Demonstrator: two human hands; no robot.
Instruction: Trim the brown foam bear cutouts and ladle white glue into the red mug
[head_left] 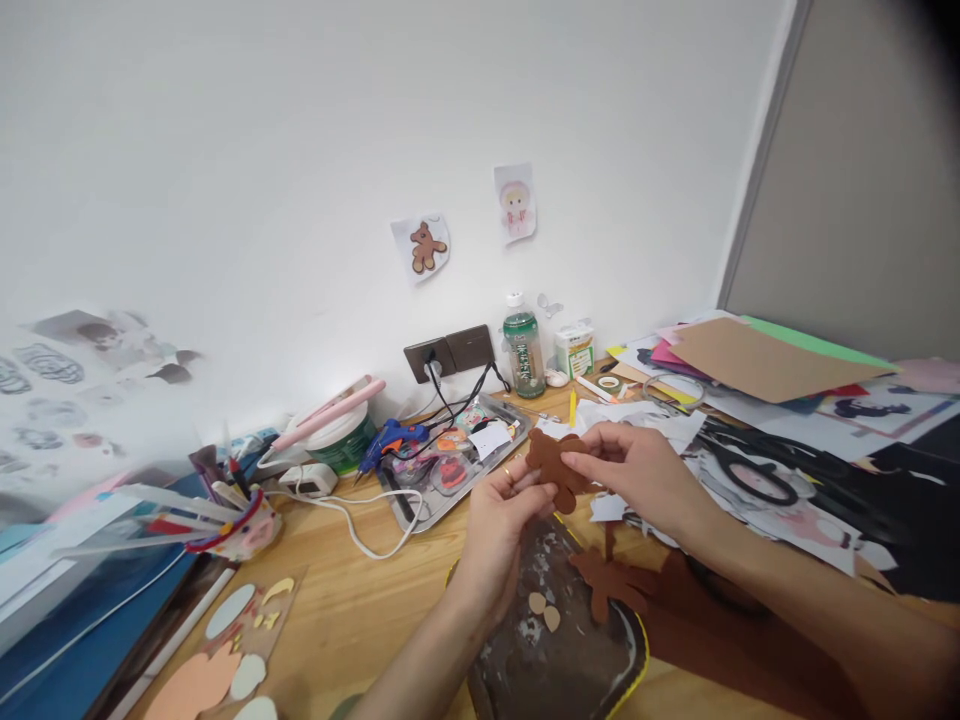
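Fingers [535,499] of left hand [499,525] and right hand [646,478] pinch a flat, round-lobed brown cutout [553,462] above a scuffed dark mat [555,675].

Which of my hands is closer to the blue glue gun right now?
Left. Your left hand is to the right of the blue glue gun; your right hand is farther right, on the other side of the brown cutout both hands hold.
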